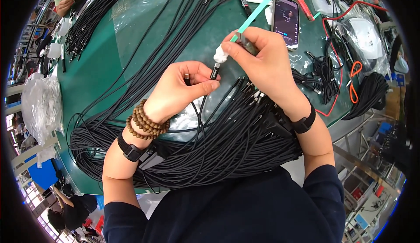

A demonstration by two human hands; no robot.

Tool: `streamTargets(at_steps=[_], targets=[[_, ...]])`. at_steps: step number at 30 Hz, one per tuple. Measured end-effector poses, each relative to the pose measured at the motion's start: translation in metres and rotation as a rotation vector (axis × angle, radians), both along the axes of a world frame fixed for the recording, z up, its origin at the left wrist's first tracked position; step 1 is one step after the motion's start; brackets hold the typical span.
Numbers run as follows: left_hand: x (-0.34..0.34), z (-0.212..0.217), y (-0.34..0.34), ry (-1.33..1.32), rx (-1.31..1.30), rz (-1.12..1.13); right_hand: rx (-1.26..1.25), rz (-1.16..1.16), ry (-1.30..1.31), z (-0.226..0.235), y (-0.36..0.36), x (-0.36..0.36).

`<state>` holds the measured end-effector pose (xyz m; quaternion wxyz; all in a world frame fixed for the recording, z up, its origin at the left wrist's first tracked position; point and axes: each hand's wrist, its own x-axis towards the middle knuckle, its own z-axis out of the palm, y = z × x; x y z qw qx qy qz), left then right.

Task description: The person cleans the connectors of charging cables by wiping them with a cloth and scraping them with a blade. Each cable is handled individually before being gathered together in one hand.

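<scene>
One plug, likely light, rigid and best held by its casing, sat tightly pinched in the left hand, its cable trailing behind, while the right hand pinched a stick, white wad at the plug's tip.

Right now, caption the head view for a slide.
The left hand holds a black cable connector, a white wad at its tip, while the right hand pinches a teal strip.

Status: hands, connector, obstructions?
Left hand pinching black connector; right hand gripping green stick; white wad at connector's metal tip; cable pile nearer body, not blocking.
</scene>
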<state>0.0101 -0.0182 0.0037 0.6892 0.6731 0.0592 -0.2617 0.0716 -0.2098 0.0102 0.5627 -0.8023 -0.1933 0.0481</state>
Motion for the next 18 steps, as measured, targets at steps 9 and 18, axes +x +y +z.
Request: streamTargets(at_steps=[9, 18], targets=[[0.001, 0.004, -0.001, -0.007, 0.012, -0.011, -0.099, 0.057, 0.039, 0.008, -0.009, 0.003], [0.0, 0.005, 0.001, -0.033, 0.004, -0.009, -0.132, 0.114, 0.15, 0.01, -0.018, 0.011]])
